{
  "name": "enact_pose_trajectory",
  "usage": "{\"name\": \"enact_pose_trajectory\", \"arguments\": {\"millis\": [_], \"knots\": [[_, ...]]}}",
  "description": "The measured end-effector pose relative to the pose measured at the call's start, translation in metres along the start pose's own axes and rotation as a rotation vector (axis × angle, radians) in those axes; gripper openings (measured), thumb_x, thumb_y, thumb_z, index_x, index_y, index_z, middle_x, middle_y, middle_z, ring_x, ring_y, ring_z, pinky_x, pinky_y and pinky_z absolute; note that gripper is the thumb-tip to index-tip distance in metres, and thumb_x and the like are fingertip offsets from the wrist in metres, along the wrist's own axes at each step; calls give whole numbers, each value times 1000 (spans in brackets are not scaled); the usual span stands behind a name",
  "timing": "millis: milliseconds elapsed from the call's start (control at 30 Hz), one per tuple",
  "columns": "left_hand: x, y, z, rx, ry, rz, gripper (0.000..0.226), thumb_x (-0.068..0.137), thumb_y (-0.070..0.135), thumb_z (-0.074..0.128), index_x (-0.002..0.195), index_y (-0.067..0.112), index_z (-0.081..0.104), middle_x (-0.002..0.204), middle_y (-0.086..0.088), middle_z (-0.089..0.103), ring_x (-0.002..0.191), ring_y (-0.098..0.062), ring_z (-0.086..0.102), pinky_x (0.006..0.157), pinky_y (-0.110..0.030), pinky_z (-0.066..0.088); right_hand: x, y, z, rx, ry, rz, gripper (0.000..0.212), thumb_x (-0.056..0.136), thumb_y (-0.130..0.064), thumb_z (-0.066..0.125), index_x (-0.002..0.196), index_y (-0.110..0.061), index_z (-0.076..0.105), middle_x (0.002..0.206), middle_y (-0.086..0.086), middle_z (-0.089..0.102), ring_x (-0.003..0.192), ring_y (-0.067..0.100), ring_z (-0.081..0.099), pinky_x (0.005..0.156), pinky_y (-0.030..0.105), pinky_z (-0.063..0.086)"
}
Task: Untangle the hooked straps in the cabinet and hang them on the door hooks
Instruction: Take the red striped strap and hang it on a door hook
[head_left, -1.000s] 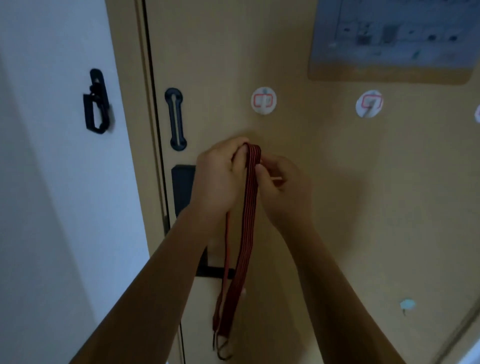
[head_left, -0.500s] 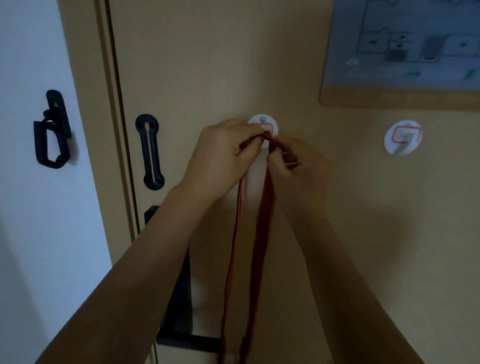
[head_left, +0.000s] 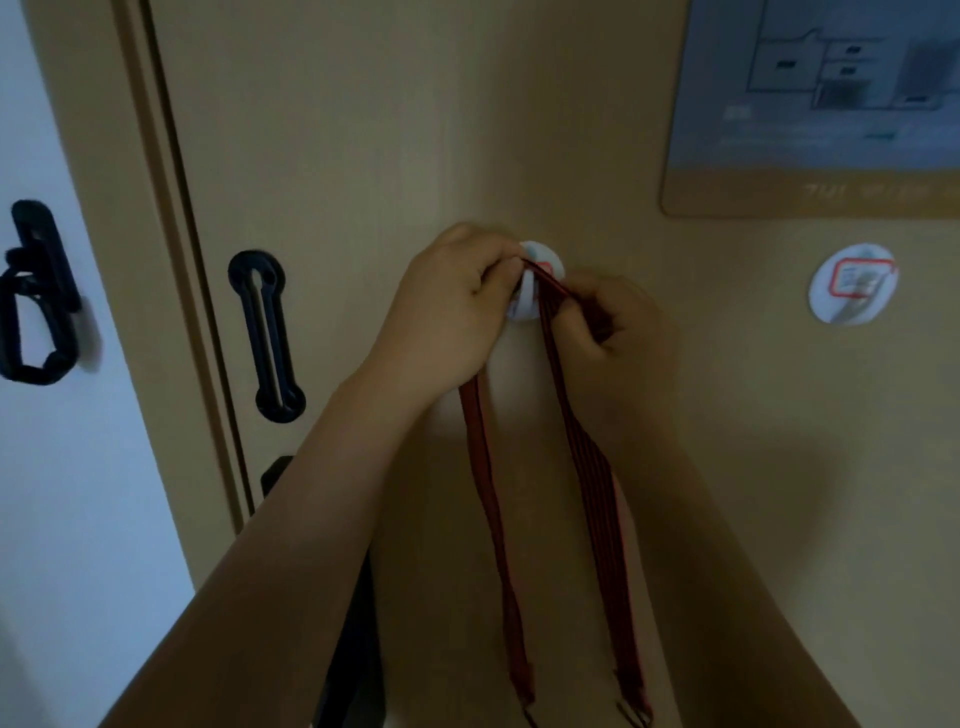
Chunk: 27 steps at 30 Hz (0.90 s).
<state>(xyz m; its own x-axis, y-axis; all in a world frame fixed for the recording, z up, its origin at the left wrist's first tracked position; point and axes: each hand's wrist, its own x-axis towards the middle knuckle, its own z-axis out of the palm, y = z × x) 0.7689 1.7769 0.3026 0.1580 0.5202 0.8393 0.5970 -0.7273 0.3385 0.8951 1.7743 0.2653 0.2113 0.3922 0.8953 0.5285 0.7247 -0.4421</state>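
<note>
The strap (head_left: 589, 467), red with dark stripes, is held at its fold right at the round white door hook (head_left: 543, 260). The left hand (head_left: 452, 317) pinches the fold against the hook's left side with thumb and curled fingers. The right hand (head_left: 618, 338), just to the right, pinches the thicker bundle of strands. From the hands two legs hang down the door (head_left: 363, 130), a thin one on the left and a wider one on the right, ending in small metal end hooks (head_left: 631, 714) at the bottom edge of view. I judge that this strap is untangled and is just being hung. Whether the fold is seated on the peg cannot be told, since the fingers hide it, and letting go is yet to come. A second hook (head_left: 852, 283) well to the right carries nothing. The cabinet and any other straps are out of view. The door is pale wood with a black slotted fitting (head_left: 267, 332) and a dark plate (head_left: 358, 623) to the left. A framed plan (head_left: 831, 104) is at the upper right, and a black latch (head_left: 36, 296) sits on the white wall at far left.
</note>
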Motion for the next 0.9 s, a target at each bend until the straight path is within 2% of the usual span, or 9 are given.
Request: {"name": "enact_pose_trajectory", "arguments": {"millis": [67, 167, 233, 333, 400, 467, 533, 700, 900], "knots": [[3, 0, 2, 59, -47, -74, 24, 93, 14, 45, 92, 3, 66, 96, -11, 60, 89, -19, 54, 81, -26, 39, -1, 0, 1, 22, 2, 44, 22, 81, -15, 53, 92, -12, 71, 78, -6, 62, 72, 7, 55, 63, 14, 41], [-5, -3, 8, 57, -22, -119, 26, 94, 17, 46, 96, 2, 67, 97, -13, 62, 91, -23, 56, 82, -33, 40, -9, 4, 3, 27, -12, 69, 21, 81, -14, 52, 92, -13, 70, 73, -8, 59, 64, 5, 50, 59, 12, 38], [-17, -5, 15, 40, 88, -105, 28, 93, 22, 46, 102, 7, 68, 98, -14, 61, 91, -23, 57, 79, -29, 41, -18, 6, 6, 32, -37, 86, 22, 82, -14, 50, 94, -12, 69, 72, -11, 56, 60, 2, 47, 59, 7, 36], [-33, -4, 24, 24, 188, -72, 34, 89, 24, 46, 113, 11, 66, 97, -11, 61, 87, -16, 57, 75, -23, 42, -27, 5, 8, -17, -8, 46, 23, 83, -12, 51, 99, -8, 68, 80, -7, 58, 67, -2, 45, 65, 4, 34], [-44, -4, 26, -8, 194, -57, 35, 90, 20, 46, 119, 12, 63, 102, -9, 61, 91, -9, 54, 78, -18, 43, -33, 1, 6, -76, 18, 0, 23, 83, -10, 53, 102, -6, 68, 83, 3, 63, 74, 4, 50, 67, 11, 37], [-56, -6, 25, -14, 198, -41, 35, 91, 16, 46, 122, 11, 60, 103, -6, 60, 93, -6, 52, 80, -11, 40, -44, -2, 5, -114, 29, -78, 20, 83, -6, 54, 98, -5, 67, 81, 10, 65, 72, 13, 55, 66, 21, 39], [-71, -8, 22, 3, 193, -59, 34, 92, 16, 46, 123, 11, 59, 101, 0, 56, 93, -5, 52, 81, -6, 38, -58, -6, 5, -139, 29, -143, 20, 83, -8, 51, 91, -3, 68, 77, 14, 67, 72, 13, 51, 65, 22, 38], [-121, -16, 12, 68, 139, -167, 33, 93, 18, 48, 120, 5, 61, 102, -3, 56, 93, -4, 51, 82, -4, 37, -95, -22, 14, -16, -152, -112, 16, 84, -3, 54, 87, -4, 70, 82, 11, 65, 72, 15, 55, 66, 18, 39], [-209, -21, -28, 308, 48, -426, 39, 90, 29, 42, 116, 10, 64, 104, -9, 63, 94, -21, 60, 78, -25, 47, -162, -34, 43, 21, -610, -68, 28, 87, -16, 41, 88, -4, 66, 81, 9, 64, 73, 20, 58, 67, 22, 39]]}}
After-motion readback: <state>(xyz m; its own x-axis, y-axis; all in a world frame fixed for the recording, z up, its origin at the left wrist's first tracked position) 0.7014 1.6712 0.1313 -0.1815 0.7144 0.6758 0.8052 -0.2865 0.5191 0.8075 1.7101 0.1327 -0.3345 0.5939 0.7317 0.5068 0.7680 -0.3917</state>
